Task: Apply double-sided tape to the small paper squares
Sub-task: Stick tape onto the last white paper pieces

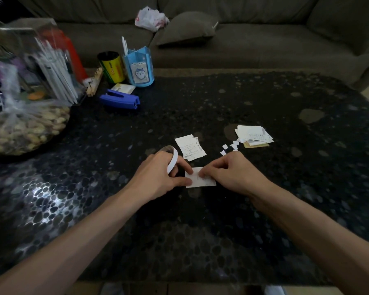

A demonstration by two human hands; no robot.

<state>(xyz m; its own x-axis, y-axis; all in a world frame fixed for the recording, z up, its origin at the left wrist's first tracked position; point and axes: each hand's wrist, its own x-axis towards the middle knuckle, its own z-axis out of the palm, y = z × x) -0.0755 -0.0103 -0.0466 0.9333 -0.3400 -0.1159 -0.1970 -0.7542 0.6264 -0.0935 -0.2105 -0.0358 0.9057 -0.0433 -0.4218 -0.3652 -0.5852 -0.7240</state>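
White paper is what the coming move turns on: the paper square (201, 181) lies flat on the dark pebbled tabletop (264, 209), right between your hands, with its longer side running left to right and tipped a little down toward the right

Your left hand (158, 177) has its fingers curled round the tape roll (172, 157), which stands on edge just left of the paper; the thumb and forefinger of that hand touch the paper's left edge. Your right hand (228, 173) is bunched, fingertips down on the middle of the paper. Whether they pinch a free end of tape or only press the sheet flat cannot be told, since the spot is hidden under the fingers

The roll sits at the paper's left end, so I judge that a strip would be drawn rightward along that long side. The left hand feeds it and the right hand, already on the sheet, is the nearer one to smooth it down

Beyond your hands lie a stack of slips (191, 148), some small scraps (229, 146) and, further right, a pile of papers (254, 136), all apart from the sheet you are working on
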